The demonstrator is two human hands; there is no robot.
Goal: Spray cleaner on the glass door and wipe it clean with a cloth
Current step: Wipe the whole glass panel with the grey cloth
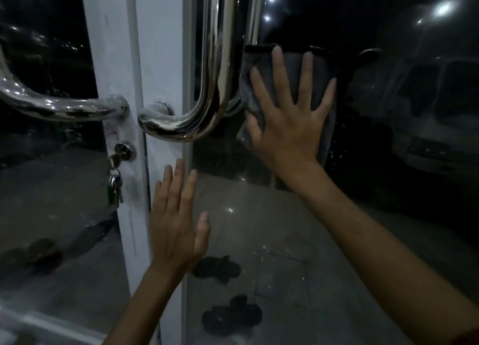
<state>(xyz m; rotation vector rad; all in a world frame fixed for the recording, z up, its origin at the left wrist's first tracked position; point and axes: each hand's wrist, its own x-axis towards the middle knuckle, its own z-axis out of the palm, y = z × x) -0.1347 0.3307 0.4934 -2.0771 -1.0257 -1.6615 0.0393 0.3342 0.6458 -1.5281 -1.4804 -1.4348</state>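
Observation:
The glass door [388,163] fills the right of the view, dark with reflections. A grey cloth [290,72] with a dark top edge lies flat against the glass just right of the steel pull handle [215,67]. My right hand [290,119] presses the cloth onto the glass with fingers spread and straight. My left hand [176,220] lies flat with straight fingers on the white door frame [160,59], below the handle. No spray bottle is in view.
A second steel handle [57,106] crosses the left door. A lock with a bunch of keys [115,186] hangs on the white frame. Dark sandals [230,316] show on the tiled floor through the glass.

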